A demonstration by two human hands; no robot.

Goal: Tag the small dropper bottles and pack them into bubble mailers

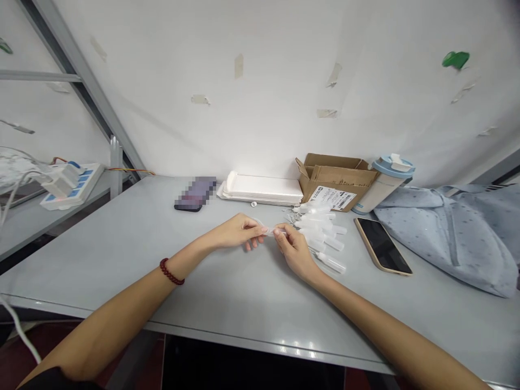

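Observation:
In the middle of the head view, my left hand point(247, 233) is closed around a small translucent plastic bottle point(270, 232), most of it hidden by the fingers. From the other side, my right hand point(293, 250) pinches the bottle's narrow end between thumb and fingertips. Whether a separate cap or tip is in that pinch is too small to tell. Just beyond my right hand, several similar translucent squeeze bottles point(332, 262) lie on their sides on the grey table point(227, 309). Small clear pieces point(291, 218) are scattered beside them.
Behind the hands lie a stack of white packets point(264, 187) and a small white ring point(254, 204). An open cardboard box point(341, 181), a blue-lidded cup point(385, 184), a phone point(384, 246) and a pale blue cloth bag point(450, 233) stand rightward. Another phone point(195, 194) lies leftward; a power strip point(75, 184) sits further left.

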